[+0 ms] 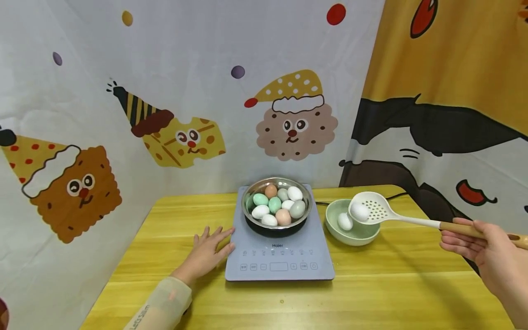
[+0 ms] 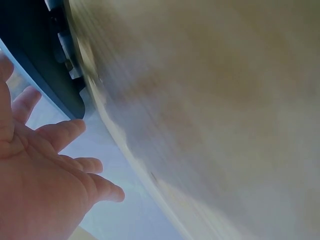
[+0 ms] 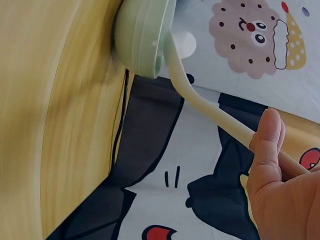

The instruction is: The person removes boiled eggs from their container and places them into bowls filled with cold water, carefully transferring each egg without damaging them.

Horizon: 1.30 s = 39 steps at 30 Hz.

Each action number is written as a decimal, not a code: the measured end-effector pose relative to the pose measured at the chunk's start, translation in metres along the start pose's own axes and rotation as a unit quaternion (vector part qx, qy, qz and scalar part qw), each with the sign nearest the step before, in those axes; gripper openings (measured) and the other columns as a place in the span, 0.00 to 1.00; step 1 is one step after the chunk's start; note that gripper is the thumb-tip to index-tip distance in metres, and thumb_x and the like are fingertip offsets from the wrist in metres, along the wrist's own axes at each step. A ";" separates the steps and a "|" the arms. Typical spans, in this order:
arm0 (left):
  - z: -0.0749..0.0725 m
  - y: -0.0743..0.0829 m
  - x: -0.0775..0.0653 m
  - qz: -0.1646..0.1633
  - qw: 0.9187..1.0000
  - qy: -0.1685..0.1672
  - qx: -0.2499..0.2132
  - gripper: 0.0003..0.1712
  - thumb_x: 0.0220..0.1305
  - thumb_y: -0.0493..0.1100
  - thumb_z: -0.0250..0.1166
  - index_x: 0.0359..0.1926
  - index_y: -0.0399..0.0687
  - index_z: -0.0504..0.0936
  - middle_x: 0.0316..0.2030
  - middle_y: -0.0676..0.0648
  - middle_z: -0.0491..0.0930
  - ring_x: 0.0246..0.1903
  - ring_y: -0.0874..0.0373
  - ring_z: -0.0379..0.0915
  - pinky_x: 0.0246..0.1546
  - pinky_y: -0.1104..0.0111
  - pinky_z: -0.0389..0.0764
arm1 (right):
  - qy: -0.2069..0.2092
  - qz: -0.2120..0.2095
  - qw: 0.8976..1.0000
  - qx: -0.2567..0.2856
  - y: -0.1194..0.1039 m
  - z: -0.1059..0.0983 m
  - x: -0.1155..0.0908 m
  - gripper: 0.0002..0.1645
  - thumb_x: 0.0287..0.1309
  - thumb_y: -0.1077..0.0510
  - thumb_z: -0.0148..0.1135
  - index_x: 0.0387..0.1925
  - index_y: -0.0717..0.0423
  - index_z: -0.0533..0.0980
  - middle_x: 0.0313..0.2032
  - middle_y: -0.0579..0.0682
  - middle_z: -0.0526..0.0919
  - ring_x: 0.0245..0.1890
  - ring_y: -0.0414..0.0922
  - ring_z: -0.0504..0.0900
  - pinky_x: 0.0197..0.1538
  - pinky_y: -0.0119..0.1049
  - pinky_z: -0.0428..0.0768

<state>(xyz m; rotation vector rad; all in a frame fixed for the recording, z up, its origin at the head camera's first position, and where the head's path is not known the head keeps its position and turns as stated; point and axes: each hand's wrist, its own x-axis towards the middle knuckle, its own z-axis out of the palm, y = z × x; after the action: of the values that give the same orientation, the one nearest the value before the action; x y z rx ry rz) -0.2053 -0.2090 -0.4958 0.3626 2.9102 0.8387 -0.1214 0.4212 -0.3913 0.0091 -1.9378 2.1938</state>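
Observation:
My right hand grips the wooden handle of a white slotted spoon, which also crosses the right wrist view. One white egg lies in the spoon's bowl, over the right side of a light green bowl. Inside that bowl is another white egg. At the left edge of a grey induction cooker, my left hand has its fingers spread, the tips right at the cooker's side. A steel pan on the cooker holds several white, green, grey and brown eggs.
The cooker and green bowl stand on a yellow wooden table. A black cable runs behind the bowl along the table's back. Curtains with cartoon prints hang close behind and at the left.

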 end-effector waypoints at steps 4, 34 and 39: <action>0.000 0.000 0.001 -0.001 1.000 0.001 0.003 0.36 0.79 0.70 0.55 0.81 0.69 0.67 0.83 0.36 0.58 0.83 0.23 0.33 0.76 0.22 0.30 | 0.046 -0.019 0.998 -0.042 0.000 0.010 0.001 0.24 0.87 0.50 0.40 0.45 0.36 0.85 0.33 0.38 0.93 0.27 0.40 0.93 0.31 0.32 0.89; 0.002 -0.001 0.002 0.002 1.000 0.006 0.005 0.35 0.79 0.69 0.55 0.81 0.70 0.67 0.82 0.36 0.60 0.83 0.22 0.34 0.76 0.22 0.30 | 0.095 -0.116 0.949 -0.276 -0.008 0.080 -0.017 0.18 0.82 0.55 0.54 0.58 0.58 0.85 0.42 0.31 0.93 0.32 0.35 0.93 0.38 0.26 0.88; 0.002 -0.002 0.002 0.005 1.000 0.006 0.006 0.35 0.79 0.70 0.54 0.81 0.71 0.67 0.82 0.37 0.60 0.83 0.23 0.34 0.76 0.22 0.30 | 0.082 -0.181 0.937 -0.286 -0.022 0.091 -0.021 0.19 0.82 0.60 0.53 0.62 0.65 0.82 0.47 0.34 0.93 0.34 0.33 0.93 0.47 0.20 0.86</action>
<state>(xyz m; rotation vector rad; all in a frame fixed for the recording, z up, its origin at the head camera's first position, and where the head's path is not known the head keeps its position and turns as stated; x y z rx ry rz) -0.2076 -0.2091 -0.4993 0.3752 2.9286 0.8276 -0.1093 0.3309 -0.3605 0.0807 -2.1887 1.3095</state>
